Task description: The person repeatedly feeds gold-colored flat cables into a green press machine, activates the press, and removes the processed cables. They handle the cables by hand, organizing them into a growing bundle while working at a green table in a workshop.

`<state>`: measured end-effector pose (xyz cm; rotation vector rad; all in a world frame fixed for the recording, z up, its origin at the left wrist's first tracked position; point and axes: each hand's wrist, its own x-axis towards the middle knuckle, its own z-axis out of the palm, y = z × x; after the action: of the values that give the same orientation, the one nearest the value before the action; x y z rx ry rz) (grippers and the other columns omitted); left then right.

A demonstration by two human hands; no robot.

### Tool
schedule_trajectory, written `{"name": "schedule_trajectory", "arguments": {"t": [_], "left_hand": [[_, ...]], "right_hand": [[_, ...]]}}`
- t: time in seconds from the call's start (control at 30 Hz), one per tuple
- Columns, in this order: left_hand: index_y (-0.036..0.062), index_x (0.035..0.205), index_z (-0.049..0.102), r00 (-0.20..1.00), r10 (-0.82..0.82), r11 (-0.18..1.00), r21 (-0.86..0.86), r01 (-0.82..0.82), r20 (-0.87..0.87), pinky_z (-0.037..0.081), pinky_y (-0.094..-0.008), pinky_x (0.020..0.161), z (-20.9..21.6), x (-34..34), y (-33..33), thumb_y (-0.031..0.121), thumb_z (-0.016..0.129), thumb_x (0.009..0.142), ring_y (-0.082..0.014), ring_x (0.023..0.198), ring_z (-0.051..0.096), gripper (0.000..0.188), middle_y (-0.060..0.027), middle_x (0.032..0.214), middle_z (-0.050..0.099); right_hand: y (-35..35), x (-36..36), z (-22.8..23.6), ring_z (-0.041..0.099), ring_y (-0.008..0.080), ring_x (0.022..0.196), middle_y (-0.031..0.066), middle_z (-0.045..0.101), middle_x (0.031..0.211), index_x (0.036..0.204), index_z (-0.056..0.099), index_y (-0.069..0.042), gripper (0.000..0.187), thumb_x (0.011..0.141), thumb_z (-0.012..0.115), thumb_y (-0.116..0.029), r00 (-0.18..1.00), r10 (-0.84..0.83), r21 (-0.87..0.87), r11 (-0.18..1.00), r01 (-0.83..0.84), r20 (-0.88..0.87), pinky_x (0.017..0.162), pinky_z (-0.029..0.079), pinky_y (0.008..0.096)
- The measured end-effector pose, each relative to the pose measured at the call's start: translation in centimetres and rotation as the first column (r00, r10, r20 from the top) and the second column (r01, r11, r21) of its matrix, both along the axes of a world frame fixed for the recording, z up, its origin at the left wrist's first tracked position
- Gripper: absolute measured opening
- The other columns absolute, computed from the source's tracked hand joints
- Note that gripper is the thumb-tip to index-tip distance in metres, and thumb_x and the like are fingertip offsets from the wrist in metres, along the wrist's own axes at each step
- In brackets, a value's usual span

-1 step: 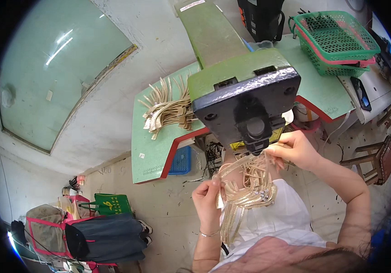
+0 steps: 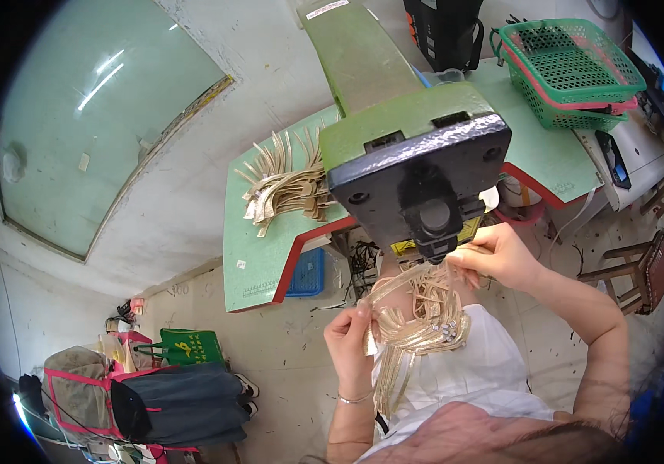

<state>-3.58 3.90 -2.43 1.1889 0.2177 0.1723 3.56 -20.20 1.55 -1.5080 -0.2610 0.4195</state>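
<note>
A gold strap (image 2: 398, 285) is stretched between my two hands, just under the working tip of a green and black machine head (image 2: 417, 174). My left hand (image 2: 349, 338) pinches its nearer left end, where a flat end hangs below the fingers. At the other end, my right hand (image 2: 502, 259) is closed on the strap right beside the machine's tip, which hides part of it. On the white cloth over my lap lies a bundle of similar gold straps (image 2: 417, 334) with small shiny buckles. Another heap of gold straps (image 2: 289, 192) rests on the green tabletop left of the machine.
The green table (image 2: 258, 267) has a red edge and wraps both sides of the machine. Stacked green and pink baskets (image 2: 572, 69) and a phone (image 2: 614, 160) are at the right. A blue basket (image 2: 306, 272) sits below; a stool (image 2: 645, 271) stands right, bags (image 2: 189, 348) lower left.
My left hand has shifted very slightly to the left with the strap end. Everything else looks the same.
</note>
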Motion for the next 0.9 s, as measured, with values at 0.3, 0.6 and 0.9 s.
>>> {"name": "schedule_trajectory", "arguments": {"t": [0.3,0.6,0.9], "left_hand": [[-0.003,0.091,0.062,0.995,-0.018,0.998,0.057,0.023,-0.099,0.043,-0.0242,0.066,-1.7,1.5,2.1,0.017,0.052,0.093,-0.0137,0.073,0.056,0.022,-0.0061,0.081,0.062],[-0.0018,0.084,0.064,0.926,-0.378,0.754,0.582,0.306,0.002,0.04,-0.0218,0.062,2.5,4.3,-3.1,0.01,0.064,0.084,-0.0084,0.067,0.053,0.012,-0.002,0.073,0.061],[-0.0035,0.083,0.063,0.985,-0.175,0.971,0.163,0.173,-0.006,0.042,-0.0202,0.062,0.5,1.2,-2.6,0.011,0.059,0.089,-0.0074,0.066,0.053,0.016,-0.0026,0.073,0.06]], "right_hand": [[1.8,0.0,1.3,0.05,0.0014,0.057,0.0001,0.059,0.063,0.087,0.066,0.002,0.019,0.08,0.068,-0.016,0.995,0.003,-0.211,0.977,0.019,0.104,0.05,0.041,0.0207],[0.5,3.2,3.6,0.047,0.0051,0.049,-0.0005,0.054,0.055,0.076,0.066,0.0,0.037,0.075,0.073,-0.036,0.975,0.188,-0.491,0.842,-0.224,-0.122,0.047,0.04,0.0234],[0.8,1.8,2.4,0.039,0.0039,0.047,-0.0022,0.05,0.054,0.073,0.067,-0.002,0.026,0.083,0.066,-0.026,0.944,0.234,-0.106,0.959,-0.264,-0.232,0.046,0.031,0.0221]]}}
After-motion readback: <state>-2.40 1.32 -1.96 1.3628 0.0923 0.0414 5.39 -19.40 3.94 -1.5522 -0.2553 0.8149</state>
